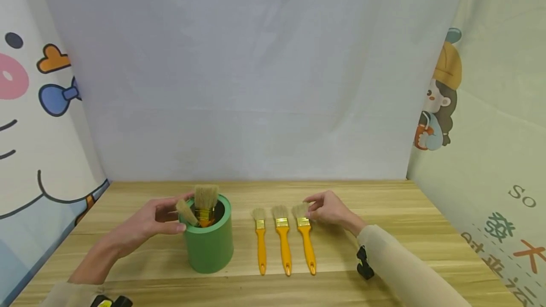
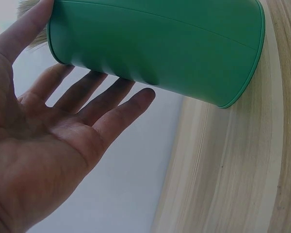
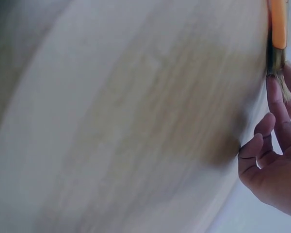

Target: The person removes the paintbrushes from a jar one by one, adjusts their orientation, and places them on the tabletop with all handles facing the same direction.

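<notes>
A green cylindrical pot (image 1: 210, 252) stands on the table at the left, two paintbrushes sticking bristles-up from it: a wide one (image 1: 206, 197) and a tilted, narrower one (image 1: 186, 213). My left hand (image 1: 142, 224) holds the pot near its rim, thumb in front and fingers round the far side; in the left wrist view the fingertips lie along the pot's wall. Right of it, three yellow-handled paintbrushes lie in a row: left (image 1: 261, 243), middle (image 1: 283, 243) and right (image 1: 306, 243). My right hand (image 1: 332, 210) pinches the bristles of the right one.
The wooden table (image 1: 251, 293) ends at a pale cloth backdrop (image 1: 256, 84). Printed cartoon cloths hang along the left side (image 1: 55, 165) and the right side (image 1: 490, 155). Dark wrist devices sit by each sleeve.
</notes>
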A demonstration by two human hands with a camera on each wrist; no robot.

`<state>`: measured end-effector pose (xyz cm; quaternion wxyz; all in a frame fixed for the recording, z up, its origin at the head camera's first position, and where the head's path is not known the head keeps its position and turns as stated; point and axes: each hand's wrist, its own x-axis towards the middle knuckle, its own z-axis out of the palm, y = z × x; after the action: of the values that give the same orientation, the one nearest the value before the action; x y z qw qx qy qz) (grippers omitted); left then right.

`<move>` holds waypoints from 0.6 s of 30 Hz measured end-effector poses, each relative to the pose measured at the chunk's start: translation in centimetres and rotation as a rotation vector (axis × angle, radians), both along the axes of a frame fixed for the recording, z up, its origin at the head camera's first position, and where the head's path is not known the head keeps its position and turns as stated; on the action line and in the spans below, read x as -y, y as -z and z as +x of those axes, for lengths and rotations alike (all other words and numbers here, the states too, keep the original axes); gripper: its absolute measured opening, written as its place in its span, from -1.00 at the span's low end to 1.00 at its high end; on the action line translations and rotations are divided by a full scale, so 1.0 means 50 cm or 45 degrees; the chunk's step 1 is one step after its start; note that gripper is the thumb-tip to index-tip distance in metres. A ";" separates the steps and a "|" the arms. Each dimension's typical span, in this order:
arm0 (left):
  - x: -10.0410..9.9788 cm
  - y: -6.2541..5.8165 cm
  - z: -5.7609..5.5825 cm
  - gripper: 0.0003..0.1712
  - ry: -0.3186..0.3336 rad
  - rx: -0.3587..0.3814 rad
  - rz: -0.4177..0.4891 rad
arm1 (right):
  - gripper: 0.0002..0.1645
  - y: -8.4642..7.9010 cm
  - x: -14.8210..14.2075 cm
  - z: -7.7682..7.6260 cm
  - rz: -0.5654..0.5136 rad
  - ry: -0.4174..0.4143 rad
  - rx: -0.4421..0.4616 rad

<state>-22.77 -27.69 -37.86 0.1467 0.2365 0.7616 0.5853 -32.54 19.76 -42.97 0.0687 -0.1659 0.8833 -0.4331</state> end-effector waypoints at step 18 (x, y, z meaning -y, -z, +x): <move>0.003 0.004 -0.003 -0.11 0.009 0.003 0.000 | -0.49 0.000 -0.001 -0.002 0.023 -0.026 -0.004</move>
<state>-22.94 -27.86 -38.05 0.1498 0.2383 0.7607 0.5850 -32.64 19.83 -42.98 0.0732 -0.1749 0.8855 -0.4242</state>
